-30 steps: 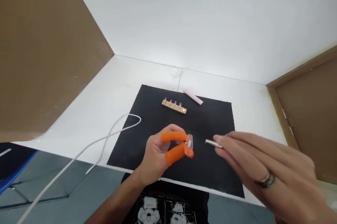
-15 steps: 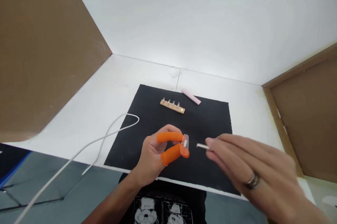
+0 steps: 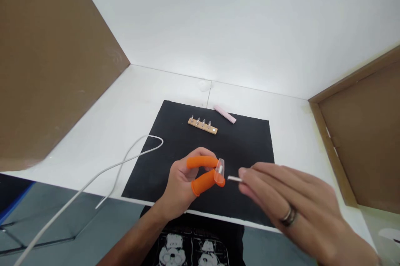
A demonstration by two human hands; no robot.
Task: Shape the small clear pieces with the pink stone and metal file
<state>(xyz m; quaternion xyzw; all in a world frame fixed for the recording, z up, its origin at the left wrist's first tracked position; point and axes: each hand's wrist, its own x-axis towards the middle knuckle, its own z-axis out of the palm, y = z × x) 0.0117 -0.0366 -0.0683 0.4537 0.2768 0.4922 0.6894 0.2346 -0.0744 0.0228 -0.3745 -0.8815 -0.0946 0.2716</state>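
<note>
My left hand (image 3: pixel 184 182) wears orange rubber finger cots on thumb and forefinger. Between those tips it pinches a clear false nail tip (image 3: pixel 220 170), which has a small whitish patch on it. Just to the right, my right hand (image 3: pixel 290 203), with a ring on one finger, grips a thin whitish stick (image 3: pixel 234 179) between thumb and fingers. The stick's end points at the clear piece, with a small gap between them. Most of the stick is hidden in the fingers, so its kind cannot be told.
A black mat (image 3: pixel 175 141) covers part of the white table (image 3: pixel 106 132). On its far side stand a wooden holder (image 3: pixel 206 127) with several clear tips and a pink bar (image 3: pixel 225 114). A white cable (image 3: pixel 106 170) loops over the left. Brown boards (image 3: pixel 53 66) flank both sides.
My right hand has moved left, bringing the stick's end closer to the clear nail tip. My left hand keeps its pinch, and the view has shifted slightly.
</note>
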